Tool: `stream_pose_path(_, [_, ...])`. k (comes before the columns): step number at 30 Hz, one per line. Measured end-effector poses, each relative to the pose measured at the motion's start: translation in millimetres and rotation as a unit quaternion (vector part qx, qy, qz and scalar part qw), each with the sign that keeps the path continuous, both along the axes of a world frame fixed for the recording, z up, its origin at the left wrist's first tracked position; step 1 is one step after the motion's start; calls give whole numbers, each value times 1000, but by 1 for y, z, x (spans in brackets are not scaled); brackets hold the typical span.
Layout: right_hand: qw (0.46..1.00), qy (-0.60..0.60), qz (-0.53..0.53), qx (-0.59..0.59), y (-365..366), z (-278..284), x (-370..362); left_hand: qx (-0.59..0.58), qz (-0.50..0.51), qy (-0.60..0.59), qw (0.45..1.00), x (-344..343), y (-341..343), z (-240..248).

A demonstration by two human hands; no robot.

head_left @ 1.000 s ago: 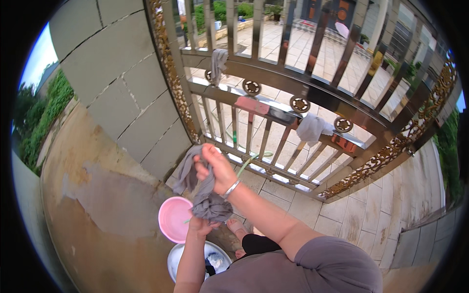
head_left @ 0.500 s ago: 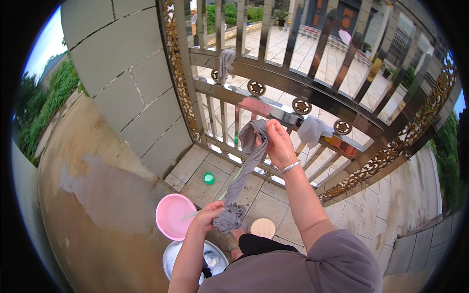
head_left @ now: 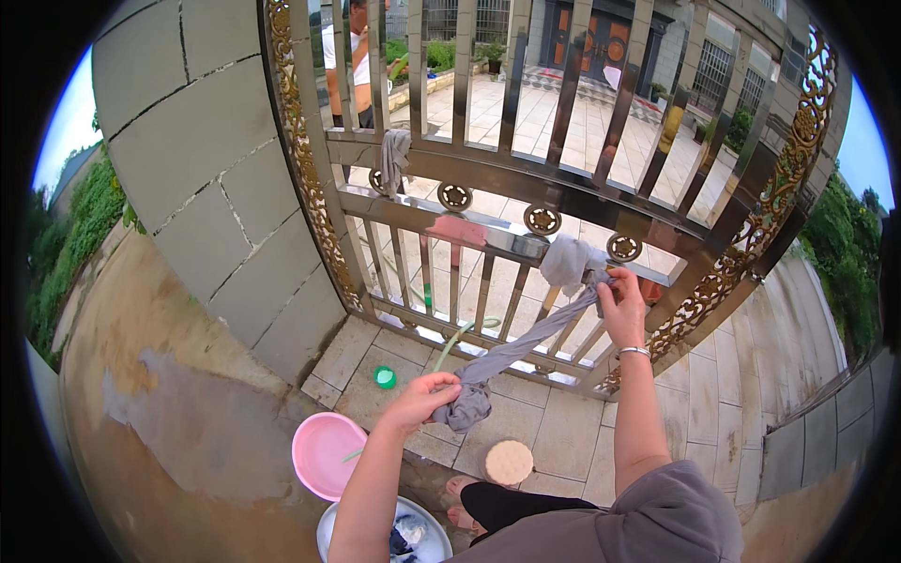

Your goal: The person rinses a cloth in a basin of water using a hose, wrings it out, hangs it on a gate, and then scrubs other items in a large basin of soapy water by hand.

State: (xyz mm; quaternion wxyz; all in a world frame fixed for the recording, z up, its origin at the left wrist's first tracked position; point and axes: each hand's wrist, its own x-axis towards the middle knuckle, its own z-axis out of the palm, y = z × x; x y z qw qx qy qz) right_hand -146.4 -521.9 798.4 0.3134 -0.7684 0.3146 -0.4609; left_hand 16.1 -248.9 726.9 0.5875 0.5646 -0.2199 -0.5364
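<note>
A twisted grey cloth [head_left: 526, 345] stretches slantwise between my two hands. My left hand [head_left: 419, 403] pinches its lower end, where a bunched wad hangs down. My right hand [head_left: 622, 305] grips the upper end close to the gate's middle rail, and a silver bangle circles that wrist. Beside my right hand, a lighter grey cloth [head_left: 569, 264] is draped over the rail of the shiny metal gate [head_left: 488, 232]. I cannot tell whether the held cloth touches the gate.
Another grey cloth [head_left: 395, 159] hangs from the gate's left side. Below left stand a pink basin [head_left: 305, 448] and a pale basin [head_left: 438, 537] of soaking things. A green tub [head_left: 385, 377], a hose [head_left: 441, 357] and a round stool [head_left: 509, 462] are nearby. Behind the bars stands a person [head_left: 357, 61].
My right hand has moved right and down with its cloth end, stretching the cloth more sideways. My left hand still holds the bunched end. The view has shifted, and a person now shows behind the gate.
</note>
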Motion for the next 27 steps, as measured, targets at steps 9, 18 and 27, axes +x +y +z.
stream_pose_path(9, [988, -151, -36, -23, -37, 23, -33, 13, 118, -95, 988, 26, -2, -36])
stream_pose_path(18, [970, -200, 46, 129, -67, 5, -74, 10, 38, -328, 944, -14, -87, -16])
stream_pose_path(27, [941, -179, 194, 211, -102, 4, -100, -85, 69, -678, 727, -64, -210, 24])
